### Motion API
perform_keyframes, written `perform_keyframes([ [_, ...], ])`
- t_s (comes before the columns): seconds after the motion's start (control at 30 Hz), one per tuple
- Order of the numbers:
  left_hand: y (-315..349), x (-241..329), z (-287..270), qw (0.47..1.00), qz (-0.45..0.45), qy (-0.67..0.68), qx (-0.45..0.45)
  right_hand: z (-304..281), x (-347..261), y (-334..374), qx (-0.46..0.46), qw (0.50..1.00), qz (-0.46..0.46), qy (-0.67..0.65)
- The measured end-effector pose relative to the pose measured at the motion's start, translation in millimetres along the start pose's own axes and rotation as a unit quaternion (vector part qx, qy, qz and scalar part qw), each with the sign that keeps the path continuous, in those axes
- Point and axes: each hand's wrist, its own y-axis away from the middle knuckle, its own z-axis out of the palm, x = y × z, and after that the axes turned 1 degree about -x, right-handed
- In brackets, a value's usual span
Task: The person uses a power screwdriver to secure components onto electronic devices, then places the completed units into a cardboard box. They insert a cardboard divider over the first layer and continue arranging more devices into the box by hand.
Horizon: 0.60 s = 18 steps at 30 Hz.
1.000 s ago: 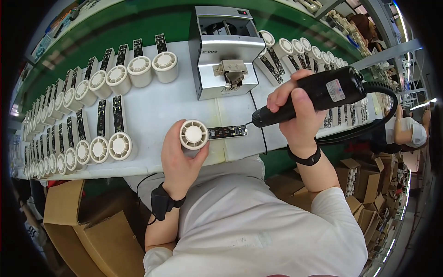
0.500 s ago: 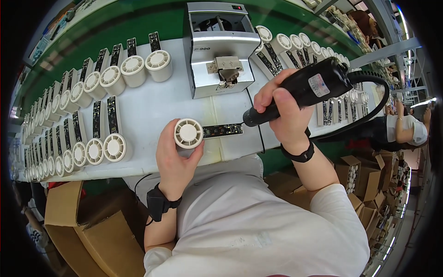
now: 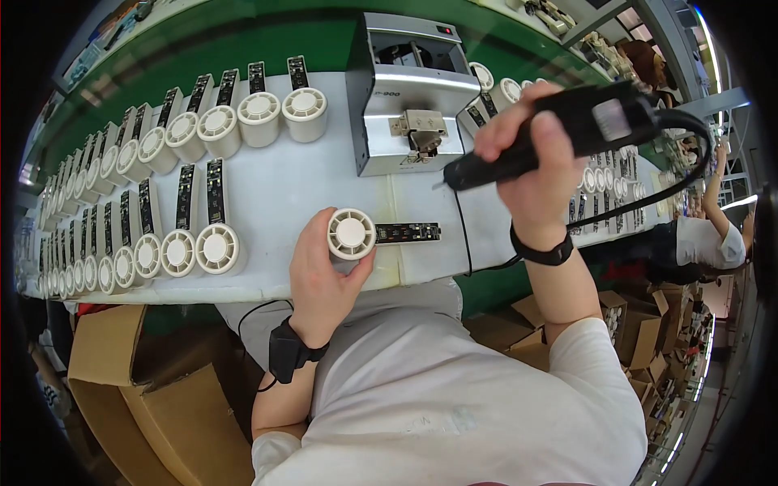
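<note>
Silver machine (image 3: 425,85), far side: dark printed marking (image 3: 387,94) on front. Black power tool (image 3: 567,134), right: pale label (image 3: 611,120), blurred, illegible.

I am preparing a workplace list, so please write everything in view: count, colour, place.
Held unit: one, white with dark circuit board, front centre
Similar units: too many to count, white, rows left and right
Power tool: one, black, right of centre
Tool cable: one, black, right
Machine: one, silver, back centre
Table: one, white, across middle
Thin cord: one, black, across table
Green surface: one, green, behind table
Cardboard boxes: several, brown, lower left and right
Background clutter: uncounted, mixed colours, upper right
Other people: at least one, white top, right edge
Shirt: one, white, bottom centre
Wristbands: two, black, one per wrist
Left hand: one, bare, fingers around held unit
Right hand: one, bare, fingers around power tool
</note>
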Motion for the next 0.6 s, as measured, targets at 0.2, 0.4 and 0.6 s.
perform_keyframes([
  [0.2,1.5,-1.2,-0.2,1.0,-0.004,0.004,-0.011,28.9,11.2,-33.5,0.025,0.996,-0.055,0.067],
  [0.4,0.9,-0.8,0.1,1.0,0.008,0.008,-0.004,34.2,7.5,-34.6,-0.039,0.989,0.001,0.143],
  [0.6,1.6,-4.0,2.6,1.0,0.01,0.005,0.002,10.4,-2.0,22.4,0.005,0.994,0.05,0.094],
])
